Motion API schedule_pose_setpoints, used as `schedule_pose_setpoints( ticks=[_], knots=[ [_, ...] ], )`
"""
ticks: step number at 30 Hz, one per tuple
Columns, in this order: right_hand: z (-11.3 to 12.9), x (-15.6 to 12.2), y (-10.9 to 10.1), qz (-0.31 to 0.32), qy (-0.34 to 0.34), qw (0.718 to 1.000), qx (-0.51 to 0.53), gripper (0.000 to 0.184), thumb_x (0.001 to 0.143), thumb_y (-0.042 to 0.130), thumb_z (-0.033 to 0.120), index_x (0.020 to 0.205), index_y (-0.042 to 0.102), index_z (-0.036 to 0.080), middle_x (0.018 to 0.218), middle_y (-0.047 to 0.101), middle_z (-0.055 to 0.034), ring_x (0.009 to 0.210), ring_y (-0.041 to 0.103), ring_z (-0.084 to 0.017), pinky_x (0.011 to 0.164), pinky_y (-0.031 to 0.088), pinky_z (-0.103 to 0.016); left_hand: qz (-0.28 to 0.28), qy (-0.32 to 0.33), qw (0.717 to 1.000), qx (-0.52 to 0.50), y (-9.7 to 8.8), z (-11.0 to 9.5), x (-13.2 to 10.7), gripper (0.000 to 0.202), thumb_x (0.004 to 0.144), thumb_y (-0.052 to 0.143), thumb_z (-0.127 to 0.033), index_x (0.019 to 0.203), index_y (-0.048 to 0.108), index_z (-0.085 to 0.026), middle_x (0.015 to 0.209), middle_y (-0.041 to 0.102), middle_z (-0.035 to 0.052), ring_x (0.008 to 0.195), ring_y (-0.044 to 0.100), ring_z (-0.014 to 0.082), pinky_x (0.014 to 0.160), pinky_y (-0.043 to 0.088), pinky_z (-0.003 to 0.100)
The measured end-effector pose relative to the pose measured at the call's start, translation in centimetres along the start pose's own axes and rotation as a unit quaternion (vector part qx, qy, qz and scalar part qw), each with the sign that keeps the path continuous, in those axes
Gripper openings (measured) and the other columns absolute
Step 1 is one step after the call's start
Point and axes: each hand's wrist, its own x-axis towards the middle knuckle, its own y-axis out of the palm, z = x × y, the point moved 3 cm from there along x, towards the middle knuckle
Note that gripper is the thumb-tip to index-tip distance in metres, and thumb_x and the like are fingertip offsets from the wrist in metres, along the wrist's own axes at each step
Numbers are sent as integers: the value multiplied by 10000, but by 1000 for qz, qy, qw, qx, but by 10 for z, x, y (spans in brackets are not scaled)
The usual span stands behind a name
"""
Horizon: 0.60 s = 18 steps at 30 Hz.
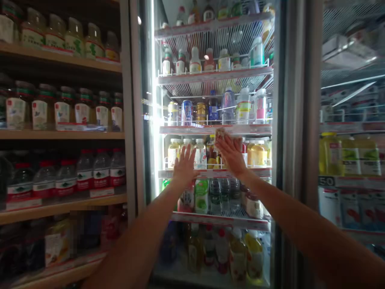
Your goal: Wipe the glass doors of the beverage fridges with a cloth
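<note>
Both my arms reach toward a lit drinks cooler with a glass door [147, 132], on which small reflections show. My right hand [230, 152] is pressed over a crumpled, light brown cloth [220, 134], with its fingers lying along it, level with the middle shelves. To the left, my left hand [185, 165] is held up with its fingers spread and nothing in it; its palm faces the glass, and whether it touches is hard to tell. Behind the hands stand juice bottles [200, 152] with white caps and, one shelf higher, cans and bottles such as a blue can [186, 112].
Left of the cooler are wooden shelves [60, 134] with rows of bottles, including red-capped water bottles [57, 178]. A metal door frame [296, 120] stands at the right. Beyond it, another cooler section holds yellow bottles [331, 154] and packs.
</note>
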Motion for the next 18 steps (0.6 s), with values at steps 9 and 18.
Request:
schedule_pose_setpoints(
  ticks=[9,18],
  knots=[
    [-4,-22,-5,-24,-53,998,14,457,872,420,154,1325,446,210,1408,431,-63,1384,211,-226,1112,149,-522,11,-19,1000,-1,3,-5,-8,924,738,660,-441,1451,117,-220,1544,33,73,1413,21,266,1095,267,485],
    [20,-47,-5,-11,-164,986,41,414,877,380,106,1222,539,270,1321,532,11,1350,285,-143,1119,195,-427,22,21,999,15,23,-2,-34,998,691,702,-444,1453,108,-195,1544,26,96,1412,13,283,1074,314,460]
  ],
)
